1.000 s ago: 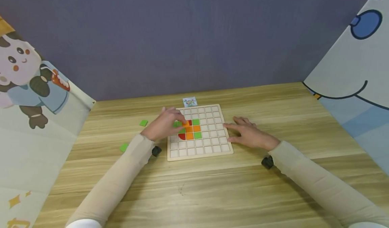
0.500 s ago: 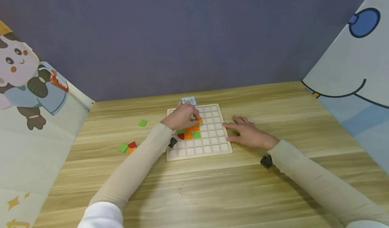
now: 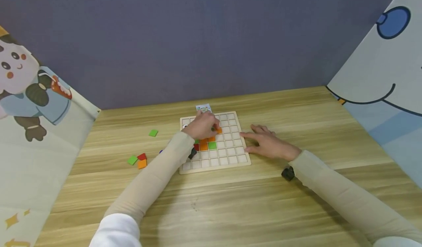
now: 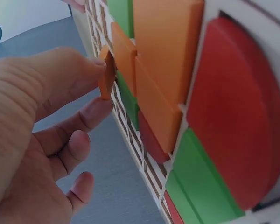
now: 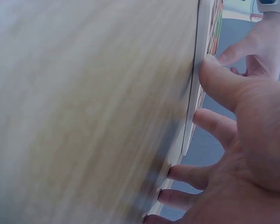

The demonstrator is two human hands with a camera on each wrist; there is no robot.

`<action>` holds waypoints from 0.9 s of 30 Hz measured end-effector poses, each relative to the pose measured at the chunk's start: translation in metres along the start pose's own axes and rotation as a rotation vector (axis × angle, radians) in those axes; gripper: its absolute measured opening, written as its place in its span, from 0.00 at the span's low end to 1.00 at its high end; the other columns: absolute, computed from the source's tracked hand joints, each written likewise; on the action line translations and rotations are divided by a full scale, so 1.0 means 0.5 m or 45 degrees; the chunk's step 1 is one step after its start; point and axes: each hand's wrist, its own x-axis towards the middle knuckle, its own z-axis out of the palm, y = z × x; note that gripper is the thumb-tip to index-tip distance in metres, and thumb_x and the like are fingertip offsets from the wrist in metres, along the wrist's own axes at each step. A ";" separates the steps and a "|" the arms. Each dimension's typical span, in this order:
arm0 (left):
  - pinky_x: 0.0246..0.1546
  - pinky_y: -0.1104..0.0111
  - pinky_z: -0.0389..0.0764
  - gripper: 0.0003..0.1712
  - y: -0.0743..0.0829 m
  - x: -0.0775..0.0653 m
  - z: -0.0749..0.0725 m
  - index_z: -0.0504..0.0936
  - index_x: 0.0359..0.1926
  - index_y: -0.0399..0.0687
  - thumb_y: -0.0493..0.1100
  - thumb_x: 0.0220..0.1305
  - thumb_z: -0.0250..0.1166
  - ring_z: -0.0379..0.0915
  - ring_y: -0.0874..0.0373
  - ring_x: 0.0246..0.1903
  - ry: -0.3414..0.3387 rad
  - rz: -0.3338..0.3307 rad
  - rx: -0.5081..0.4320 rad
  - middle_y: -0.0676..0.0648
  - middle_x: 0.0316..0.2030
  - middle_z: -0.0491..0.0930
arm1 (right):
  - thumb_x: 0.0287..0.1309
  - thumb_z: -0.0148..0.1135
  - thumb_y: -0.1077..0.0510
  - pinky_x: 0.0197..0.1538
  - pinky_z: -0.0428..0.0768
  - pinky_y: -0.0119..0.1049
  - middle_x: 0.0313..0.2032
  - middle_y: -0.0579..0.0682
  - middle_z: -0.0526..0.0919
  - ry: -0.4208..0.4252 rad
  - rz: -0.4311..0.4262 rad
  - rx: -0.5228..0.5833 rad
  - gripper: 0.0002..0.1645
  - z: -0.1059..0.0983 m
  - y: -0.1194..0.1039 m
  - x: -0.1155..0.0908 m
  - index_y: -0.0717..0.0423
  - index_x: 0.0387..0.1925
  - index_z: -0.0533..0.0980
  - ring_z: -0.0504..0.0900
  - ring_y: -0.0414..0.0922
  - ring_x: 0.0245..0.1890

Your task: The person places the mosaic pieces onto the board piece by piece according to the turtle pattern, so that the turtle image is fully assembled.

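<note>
The left hand [image 3: 202, 125] is over the wooden grid board [image 3: 232, 160] and pinches an orange square tile [image 4: 108, 74] between thumb and forefinger, right at the grid. Other tiles sit in the cells: an orange tile [image 4: 165, 46], a red rounded tile [image 4: 240, 107] and green tiles [image 4: 200, 182] show large in the left wrist view. In the head view the left hand hides part of this pattern. Along the board's right edge, the right hand [image 3: 268, 143] rests with thumb and forefinger touching the rim and its fingers spread.
Left of the board lie a green tile [image 3: 132, 160], a red tile [image 3: 141, 156] and an orange tile [image 3: 142, 164] close together. Farther back is another green tile [image 3: 153, 133]. A small picture card [image 3: 203, 108] lies behind the board, before the dark back wall [image 3: 211, 42].
The left hand has moved right across the board with the orange tile, to the right end of the pattern. Its sleeve uncovered the loose red and orange tiles. The right hand stays put.
</note>
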 end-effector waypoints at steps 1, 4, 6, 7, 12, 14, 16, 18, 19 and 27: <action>0.44 0.60 0.55 0.04 0.001 0.001 0.000 0.86 0.32 0.55 0.40 0.54 0.69 0.67 0.62 0.37 -0.003 -0.004 -0.003 0.61 0.32 0.81 | 0.62 0.57 0.41 0.55 0.45 0.74 0.70 0.66 0.45 -0.001 0.002 0.002 0.37 0.000 0.000 0.000 0.42 0.70 0.61 0.41 0.66 0.68; 0.45 0.59 0.55 0.04 0.003 0.004 0.000 0.86 0.32 0.54 0.39 0.55 0.69 0.67 0.62 0.38 -0.013 -0.005 -0.021 0.60 0.33 0.81 | 0.62 0.58 0.41 0.55 0.45 0.74 0.70 0.66 0.45 0.001 0.008 0.011 0.37 -0.001 -0.002 -0.001 0.42 0.70 0.61 0.41 0.66 0.68; 0.45 0.59 0.54 0.04 0.005 0.006 -0.001 0.86 0.32 0.53 0.39 0.55 0.69 0.67 0.62 0.38 -0.018 -0.008 -0.026 0.59 0.32 0.81 | 0.61 0.58 0.41 0.55 0.45 0.74 0.70 0.67 0.45 0.002 0.012 0.013 0.37 -0.001 -0.002 -0.002 0.42 0.70 0.61 0.41 0.66 0.68; 0.46 0.59 0.54 0.04 0.005 0.007 -0.001 0.86 0.32 0.53 0.39 0.55 0.69 0.67 0.62 0.37 -0.020 -0.010 -0.025 0.59 0.32 0.81 | 0.61 0.58 0.41 0.55 0.45 0.74 0.70 0.67 0.45 0.002 0.013 0.013 0.37 -0.001 -0.002 -0.002 0.42 0.70 0.61 0.41 0.66 0.68; 0.43 0.60 0.54 0.03 0.008 0.008 -0.001 0.85 0.30 0.54 0.39 0.55 0.70 0.66 0.63 0.36 -0.031 -0.013 0.003 0.61 0.29 0.79 | 0.62 0.58 0.41 0.55 0.44 0.74 0.70 0.66 0.45 0.000 0.014 0.014 0.37 -0.001 -0.001 -0.002 0.42 0.70 0.61 0.40 0.66 0.68; 0.44 0.60 0.54 0.03 0.008 0.007 -0.001 0.85 0.30 0.55 0.40 0.55 0.70 0.66 0.63 0.36 -0.043 -0.022 0.021 0.61 0.29 0.79 | 0.62 0.58 0.41 0.55 0.44 0.74 0.70 0.66 0.45 0.000 0.013 0.016 0.37 -0.001 -0.002 -0.002 0.42 0.70 0.61 0.40 0.66 0.68; 0.47 0.58 0.54 0.02 0.009 0.006 -0.001 0.85 0.31 0.55 0.41 0.56 0.69 0.67 0.62 0.38 -0.058 -0.043 0.023 0.61 0.30 0.79 | 0.61 0.58 0.41 0.55 0.44 0.75 0.70 0.66 0.45 -0.001 0.011 0.018 0.37 -0.001 -0.003 -0.002 0.42 0.70 0.61 0.40 0.66 0.68; 0.54 0.54 0.53 0.03 0.008 0.006 0.000 0.86 0.33 0.55 0.42 0.57 0.68 0.68 0.60 0.41 -0.075 -0.068 0.024 0.61 0.32 0.80 | 0.61 0.58 0.41 0.54 0.44 0.75 0.70 0.66 0.45 -0.001 0.009 0.011 0.37 -0.001 -0.004 -0.002 0.42 0.70 0.61 0.41 0.66 0.68; 0.57 0.52 0.52 0.03 0.008 0.006 0.001 0.86 0.34 0.56 0.42 0.58 0.68 0.68 0.60 0.42 -0.079 -0.079 0.024 0.61 0.33 0.81 | 0.61 0.58 0.41 0.54 0.44 0.75 0.70 0.66 0.45 -0.001 0.008 0.010 0.37 0.000 -0.004 -0.001 0.42 0.70 0.61 0.40 0.66 0.68; 0.61 0.48 0.48 0.06 -0.002 -0.014 -0.002 0.88 0.37 0.57 0.44 0.59 0.66 0.69 0.58 0.46 -0.038 -0.061 -0.016 0.60 0.37 0.81 | 0.62 0.58 0.41 0.55 0.44 0.74 0.70 0.66 0.45 -0.005 0.010 0.010 0.37 0.001 -0.004 0.001 0.42 0.69 0.61 0.40 0.66 0.68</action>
